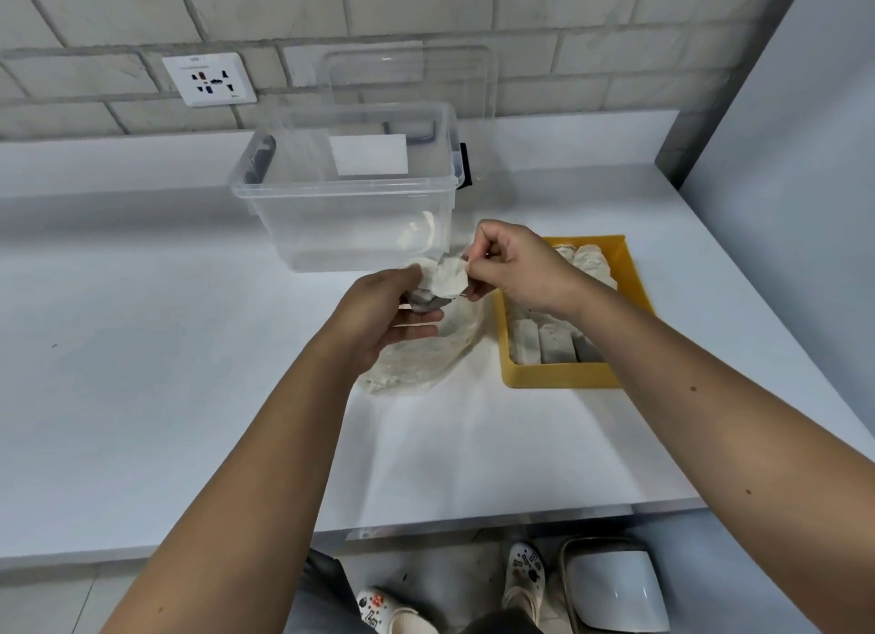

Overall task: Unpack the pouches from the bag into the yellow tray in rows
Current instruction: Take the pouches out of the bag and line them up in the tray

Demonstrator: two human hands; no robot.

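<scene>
- The bag (421,356) lies slack just left of the yellow tray (558,380). The left hand (393,309) grips its raised mouth, thumb on top and fingers curled beneath.
- Above the tray's left edge, the right hand (518,269) pinches a pouch (449,277) by its corner (mid-extraction, I judge).
- Next, it must be carried rightwards and laid beside the rowed pouches (549,344) in the tray.

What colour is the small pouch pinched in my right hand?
The small soft pouch is off-white, greyish along its lower edge; head view.

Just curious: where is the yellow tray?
In the head view, the yellow tray sits on the table, right of the bag, partly behind the right hand.
</scene>
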